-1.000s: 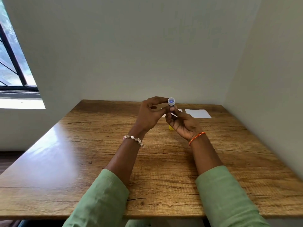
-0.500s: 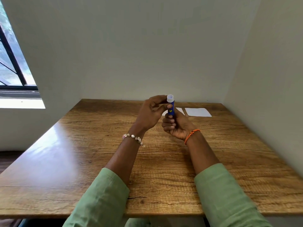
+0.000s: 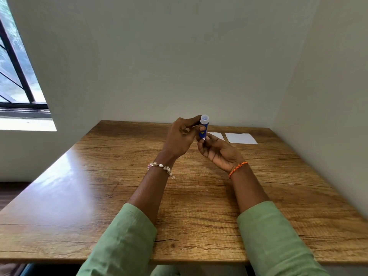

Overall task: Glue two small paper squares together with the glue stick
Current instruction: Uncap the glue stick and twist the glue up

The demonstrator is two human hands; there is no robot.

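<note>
I hold a blue glue stick (image 3: 204,130) upright above the far middle of the wooden table (image 3: 123,192); its pale open top faces up. My left hand (image 3: 180,139) pinches the stick's upper body between thumb and fingers. Below it, my right hand (image 3: 218,153) is palm up with its fingertips on the stick's base. Two white paper squares lie flat behind the hands: one paper square (image 3: 241,138) is in full view, and the other paper square (image 3: 218,135) is partly hidden by my right hand.
The table stands in a corner, with a wall along its far edge and another along its right edge. A window (image 3: 14,62) is at the upper left. Bare wood stretches from the hands to the near edge.
The stick has tipped from pointing its open end at me to standing upright. My right hand closed around its lower body, then loosened to fingertips at the base.
</note>
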